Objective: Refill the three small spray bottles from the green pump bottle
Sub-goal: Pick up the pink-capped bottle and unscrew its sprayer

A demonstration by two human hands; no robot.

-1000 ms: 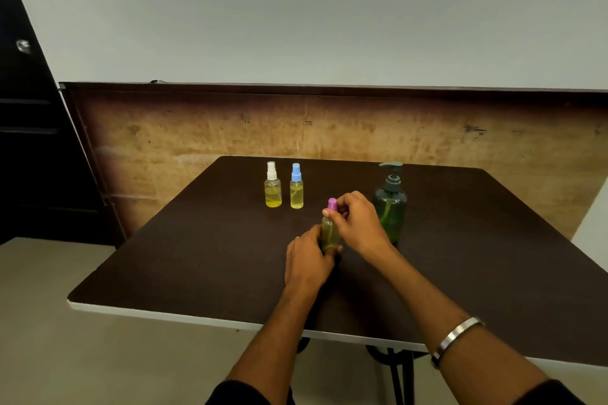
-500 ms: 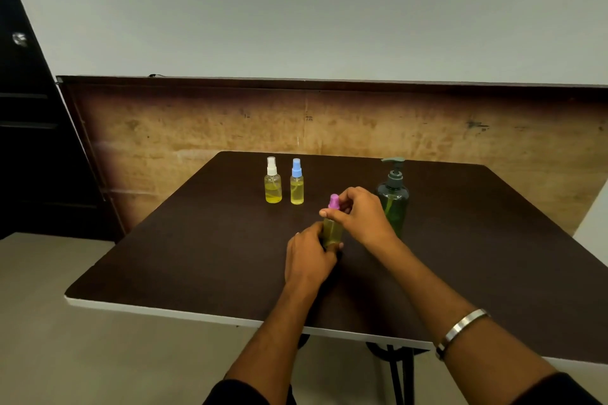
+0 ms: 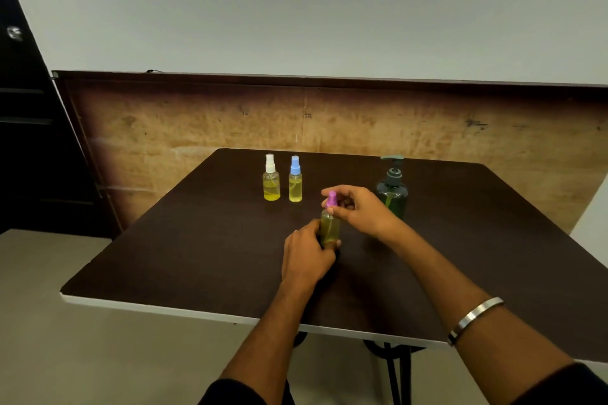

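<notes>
A dark brown bench (image 3: 204, 240) stands before a worn wooden wall panel (image 3: 197, 122). Near the middle of the bench, the left hand (image 3: 307, 258) grips the body of a small spray bottle (image 3: 330, 228) with a pink cap (image 3: 331, 199), its fingers curled round the lower part. The bottle stands upright with its base hidden by the hand, so contact with the bench cannot be told. The right hand (image 3: 357, 209) pinches the pink cap from the right, fingers clamped on it. A silver bangle (image 3: 475, 319) sits on the right forearm.

Farther back and to the left, two more small spray bottles stand upright side by side, just apart: a white-capped bottle (image 3: 271, 182) and, to its right, a blue-capped bottle (image 3: 295, 184). Both hold yellow liquid. The green pump bottle (image 3: 392, 192) stands upright behind the right hand, partly hidden by it.
</notes>
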